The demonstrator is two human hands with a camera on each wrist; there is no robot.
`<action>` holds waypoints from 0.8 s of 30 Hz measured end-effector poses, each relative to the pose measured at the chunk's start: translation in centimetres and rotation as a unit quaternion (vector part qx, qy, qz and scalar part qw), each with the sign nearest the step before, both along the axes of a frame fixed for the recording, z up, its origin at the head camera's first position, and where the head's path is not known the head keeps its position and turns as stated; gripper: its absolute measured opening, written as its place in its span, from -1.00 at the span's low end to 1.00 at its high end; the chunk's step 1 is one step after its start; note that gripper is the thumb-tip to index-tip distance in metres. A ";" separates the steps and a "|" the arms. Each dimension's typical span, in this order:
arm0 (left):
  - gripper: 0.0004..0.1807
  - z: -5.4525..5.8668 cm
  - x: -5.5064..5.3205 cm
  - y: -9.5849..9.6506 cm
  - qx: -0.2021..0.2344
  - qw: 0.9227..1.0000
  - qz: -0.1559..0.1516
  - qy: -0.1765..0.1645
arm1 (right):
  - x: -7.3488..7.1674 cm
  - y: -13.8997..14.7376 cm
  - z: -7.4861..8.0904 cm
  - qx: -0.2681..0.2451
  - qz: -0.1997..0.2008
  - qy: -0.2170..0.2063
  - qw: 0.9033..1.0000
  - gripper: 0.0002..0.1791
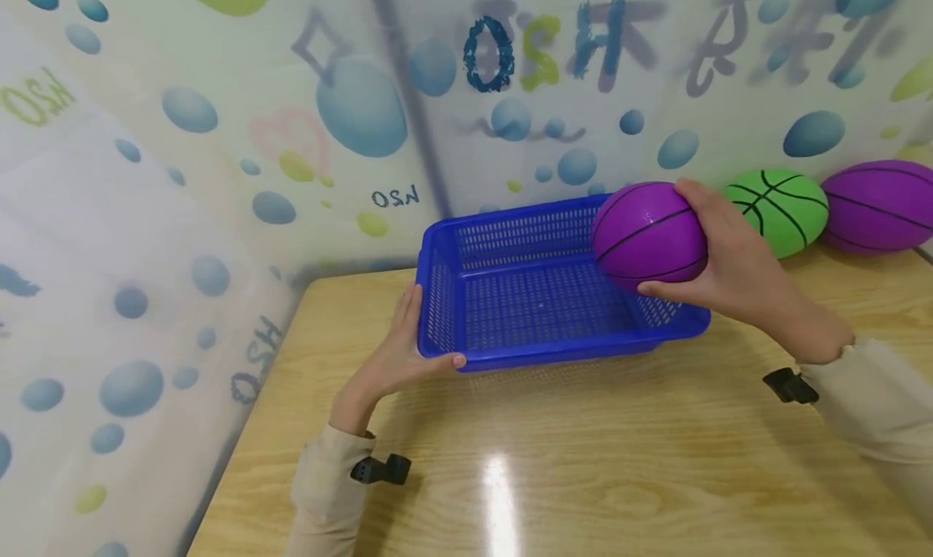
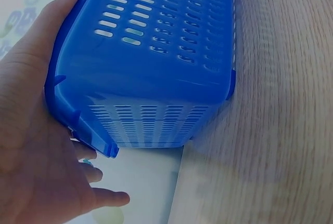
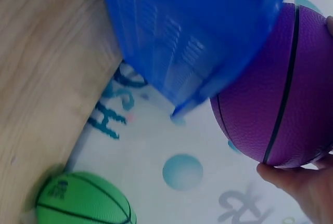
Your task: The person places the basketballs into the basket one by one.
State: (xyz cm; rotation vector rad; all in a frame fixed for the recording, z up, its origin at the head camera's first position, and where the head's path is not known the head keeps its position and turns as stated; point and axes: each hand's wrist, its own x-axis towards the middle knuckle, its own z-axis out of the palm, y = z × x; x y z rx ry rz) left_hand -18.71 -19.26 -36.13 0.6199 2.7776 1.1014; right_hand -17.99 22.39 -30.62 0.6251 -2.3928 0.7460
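A blue perforated plastic basket (image 1: 539,355) stands on the wooden table against the patterned backdrop. My left hand (image 1: 394,350) grips its left end, thumb over the near rim; the left wrist view shows the hand (image 2: 47,130) along the basket's rim (image 2: 65,57). My right hand (image 1: 739,257) holds a purple ball (image 1: 649,237) with black lines over the basket's right end, thumb and fingers spread around it. In the right wrist view, the purple ball (image 3: 276,89) appears beside the basket wall (image 3: 166,42), partly covered by it.
To the right of the basket, a green ball (image 1: 780,209) with black lines sits by the backdrop. A second purple ball (image 1: 882,209) is next to it at the right edge. Behind the table hangs a white sheet (image 1: 466,160) printed with dots and letters.
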 end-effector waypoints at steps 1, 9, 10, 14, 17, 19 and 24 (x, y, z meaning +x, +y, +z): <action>0.37 0.0 -0.1 0.0 -0.002 1.000 -0.001 0.003 | 0.0 -0.2 -0.2 0.000 0.006 -0.002 1.000 0.29; 0.37 0.2 -0.2 0.3 -0.007 1.000 -0.002 0.002 | -0.2 -1.8 -1.8 0.019 0.038 -0.025 0.999 0.24; 0.37 0.2 -0.2 0.3 -0.007 1.000 -0.003 0.004 | -0.2 -1.9 -2.0 0.023 0.040 -0.026 0.999 0.23; 0.37 0.1 0.1 0.1 -0.008 1.000 -0.003 0.009 | -0.4 -2.5 -2.8 0.036 0.047 -0.029 0.998 0.22; 0.36 0.0 0.2 0.0 -0.006 1.000 -0.001 0.011 | -0.6 -2.8 -3.3 0.040 0.046 -0.034 0.998 0.20; 0.36 0.0 0.3 0.1 -0.007 1.000 0.001 0.006 | -0.8 -2.9 -3.6 0.046 0.040 -0.041 0.997 0.19; 0.35 -0.1 0.3 0.1 -0.015 1.000 0.009 -0.004 | -0.9 -3.2 -4.1 0.052 0.027 -0.076 0.995 0.15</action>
